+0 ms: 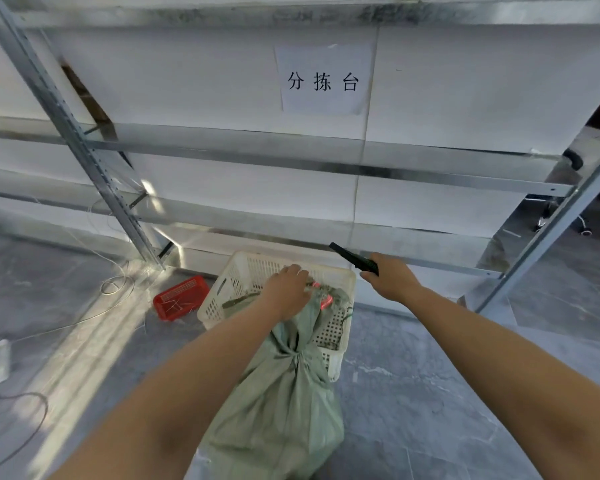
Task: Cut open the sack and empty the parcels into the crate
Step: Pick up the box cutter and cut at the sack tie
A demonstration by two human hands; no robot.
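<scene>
left hand (288, 292) is gripping top of green sack (281, 403) over white crate (238, 271) | right hand (392, 282) is gripping black utility knife (352, 259) right of crate | sack is leaning on crate rim

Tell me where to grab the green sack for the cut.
Grip the sack at its gathered neck from above, on its left: the cloth bunches narrow there, against the crate, and the right hand holds the cutter on the other side.
</scene>
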